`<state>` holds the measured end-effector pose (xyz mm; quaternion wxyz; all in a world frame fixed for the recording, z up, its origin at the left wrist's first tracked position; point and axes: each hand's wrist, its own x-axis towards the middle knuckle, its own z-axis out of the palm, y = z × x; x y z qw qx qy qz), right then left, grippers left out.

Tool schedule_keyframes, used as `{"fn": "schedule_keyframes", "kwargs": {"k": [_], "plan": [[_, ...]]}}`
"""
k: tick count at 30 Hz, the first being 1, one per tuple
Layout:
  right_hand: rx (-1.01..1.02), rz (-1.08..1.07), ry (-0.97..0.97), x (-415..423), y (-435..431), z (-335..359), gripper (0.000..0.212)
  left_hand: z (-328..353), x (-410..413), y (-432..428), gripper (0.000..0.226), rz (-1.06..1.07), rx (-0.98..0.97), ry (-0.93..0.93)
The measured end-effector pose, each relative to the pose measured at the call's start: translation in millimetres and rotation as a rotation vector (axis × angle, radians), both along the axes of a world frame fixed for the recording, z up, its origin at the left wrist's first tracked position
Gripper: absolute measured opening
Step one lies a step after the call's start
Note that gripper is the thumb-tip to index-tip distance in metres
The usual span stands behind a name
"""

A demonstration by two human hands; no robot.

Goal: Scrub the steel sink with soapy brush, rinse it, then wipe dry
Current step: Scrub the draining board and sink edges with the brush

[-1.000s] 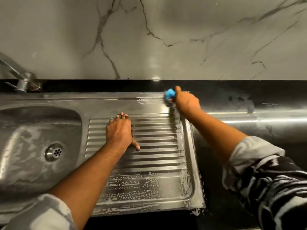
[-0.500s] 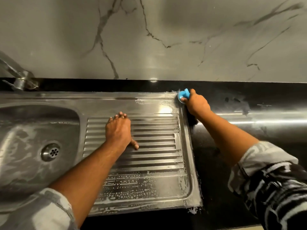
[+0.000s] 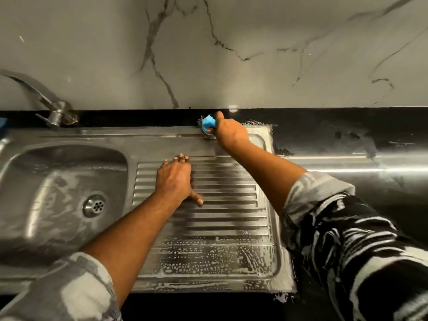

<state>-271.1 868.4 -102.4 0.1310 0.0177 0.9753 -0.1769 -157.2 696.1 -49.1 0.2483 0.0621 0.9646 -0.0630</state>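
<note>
A steel sink [image 3: 162,137] fills the lower left, with a bowl [image 3: 58,181] and round drain [image 3: 93,205] at left and a ribbed, soapy drainboard [image 3: 227,218] at right. My right hand [image 3: 229,133] grips a blue brush [image 3: 208,123] and presses it on the sink's back rim, near the black counter strip. My left hand [image 3: 174,179] rests flat on the ribbed drainboard, fingers straight and thumb out to the right. Soap foam covers the front of the drainboard and the bowl's walls.
A steel tap [image 3: 49,107] stands at the back left, its spout reaching off the left edge. A black counter [image 3: 347,140] with wet smears runs right of the sink. A marble wall [image 3: 231,54] rises behind.
My right hand has slid the blue brush leftward along the back rim from the sink's right corner. My left hand stays planted on the drainboard. The view has shifted right.
</note>
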Motion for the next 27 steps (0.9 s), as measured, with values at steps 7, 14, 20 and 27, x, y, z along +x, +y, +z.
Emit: {"fn": "schedule_keyframes", "kwargs": {"k": [7, 14, 20, 27], "plan": [[0.202, -0.189, -0.018, 67.5, 137.7, 14.8, 0.041, -5.7, -5.1, -56.2, 0.148, -0.015, -0.047, 0.030], [0.064, 0.038, 0.010, 23.2, -3.7, 2.1, 0.039, -5.1, -12.9, -42.7, 0.093, 0.067, -0.025, 0.048], [0.037, 0.134, -0.022, 13.2, -35.2, 4.8, 0.049, -0.5, -14.8, -69.3, 0.097, 0.072, -0.003, -0.009], [0.166, -0.150, -0.001, 47.7, 91.1, 12.4, 0.044, -2.0, -15.8, -97.9, 0.107, 0.096, 0.059, 0.030]]}}
